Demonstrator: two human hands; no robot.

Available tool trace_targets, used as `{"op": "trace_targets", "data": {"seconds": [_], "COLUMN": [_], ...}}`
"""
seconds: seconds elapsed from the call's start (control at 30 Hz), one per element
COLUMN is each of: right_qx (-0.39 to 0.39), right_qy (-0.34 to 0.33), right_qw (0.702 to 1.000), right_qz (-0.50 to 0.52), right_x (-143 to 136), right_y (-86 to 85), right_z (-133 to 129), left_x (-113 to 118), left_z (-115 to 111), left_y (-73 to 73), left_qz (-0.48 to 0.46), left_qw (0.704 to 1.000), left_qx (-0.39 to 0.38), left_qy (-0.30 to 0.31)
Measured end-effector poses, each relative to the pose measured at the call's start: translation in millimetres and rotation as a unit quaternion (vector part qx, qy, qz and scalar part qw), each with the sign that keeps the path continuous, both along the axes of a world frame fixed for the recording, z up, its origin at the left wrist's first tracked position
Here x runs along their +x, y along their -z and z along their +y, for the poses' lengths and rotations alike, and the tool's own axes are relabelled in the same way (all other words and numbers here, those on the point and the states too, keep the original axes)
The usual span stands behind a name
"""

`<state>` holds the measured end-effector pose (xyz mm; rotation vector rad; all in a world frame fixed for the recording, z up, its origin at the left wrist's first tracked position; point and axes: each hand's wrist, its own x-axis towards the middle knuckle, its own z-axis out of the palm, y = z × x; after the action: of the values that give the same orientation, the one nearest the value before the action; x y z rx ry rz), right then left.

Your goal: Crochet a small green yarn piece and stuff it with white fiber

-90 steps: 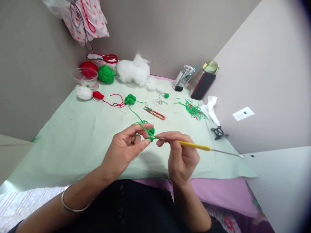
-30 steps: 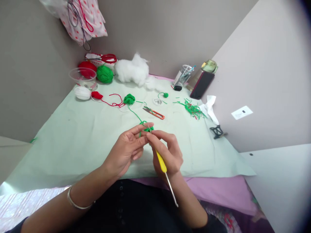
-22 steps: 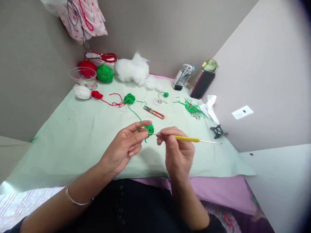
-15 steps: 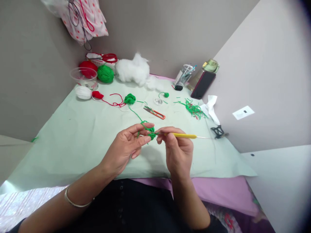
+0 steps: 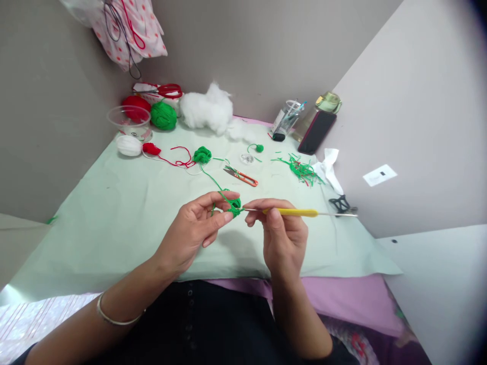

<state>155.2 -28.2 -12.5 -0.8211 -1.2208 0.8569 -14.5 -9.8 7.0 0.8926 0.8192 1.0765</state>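
My left hand point(image 5: 198, 223) pinches a small green crochet piece point(image 5: 236, 207) between thumb and fingers. A green strand passes over the left index finger and runs back to a loose green yarn bundle point(image 5: 202, 155) on the cloth. Closed around the yellow handle of a crochet hook point(image 5: 292, 212) is my right hand point(image 5: 283, 235). The hook's metal tip points left and meets a green loop at the piece's right edge. Just beyond the hands lie orange thread snips point(image 5: 243, 177).
Fibre stuffing point(image 5: 207, 109), a green yarn ball point(image 5: 163, 115), a clear tub point(image 5: 129, 124) and red scissors point(image 5: 169, 90) stand at the back left. Yarn scraps point(image 5: 302, 170), a phone point(image 5: 317, 133), a clear cup point(image 5: 288, 119) and a black stand point(image 5: 340, 204) are on the right.
My right hand and the crochet hook have shifted slightly right, drawing the tip to the piece's edge with a green loop at it. The green piece has turned a little in my left fingers.
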Motion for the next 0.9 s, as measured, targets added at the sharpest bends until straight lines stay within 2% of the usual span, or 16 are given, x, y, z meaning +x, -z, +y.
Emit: {"op": "trace_targets", "data": {"seconds": [0.47,0.73,0.8,0.9], "right_qx": [0.002,-0.021,-0.01,0.023], "right_qy": [0.005,-0.016,-0.012,0.024], "right_qw": [0.999,0.999,1.0,0.997], "right_qz": [-0.035,0.027,0.01,-0.073], "right_x": [-2.9,-0.9,0.0,1.6], "right_y": [2.6,3.2,2.1,-1.4], "right_z": [1.0,3.3,1.0,-3.6], "left_x": [0.6,1.4,0.5,-1.0], "left_z": [-1.2,-1.2,-1.2,-2.0], "left_y": [-1.2,-2.5,0.6,4.2], "left_qz": [0.021,0.009,0.012,0.032], "left_qw": [0.999,1.0,1.0,0.999], "left_qx": [-0.009,-0.01,-0.002,0.022], "left_qy": [0.029,0.015,0.013,0.003]}}
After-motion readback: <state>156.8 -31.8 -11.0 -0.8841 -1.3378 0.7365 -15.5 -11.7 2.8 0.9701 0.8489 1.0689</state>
